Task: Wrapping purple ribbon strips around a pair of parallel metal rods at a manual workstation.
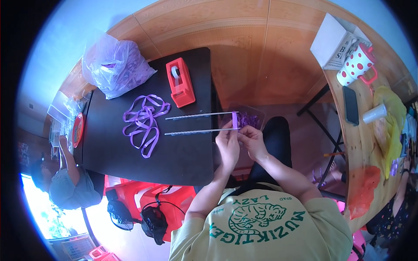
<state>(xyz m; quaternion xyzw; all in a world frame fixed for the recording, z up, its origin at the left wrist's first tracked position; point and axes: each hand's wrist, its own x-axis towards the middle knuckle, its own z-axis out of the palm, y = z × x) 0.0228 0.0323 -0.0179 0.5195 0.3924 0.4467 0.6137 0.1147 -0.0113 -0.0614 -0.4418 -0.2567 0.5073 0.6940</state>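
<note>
Head view: both hands pinch the purple ribbon (235, 120) looped across the near ends of two rods (198, 123), left hand (229, 145) beside right hand (252, 141), rods running leftward over the table (174, 156).

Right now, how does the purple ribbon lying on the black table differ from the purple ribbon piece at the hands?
The ribbon on the table is a long, loose tangle of loops; the ribbon piece is short and straight. The tangle lies free, touched by nothing; the piece spans the two thin rods at their ends, right above the left hand and right hand. Both are the same purple.
</note>
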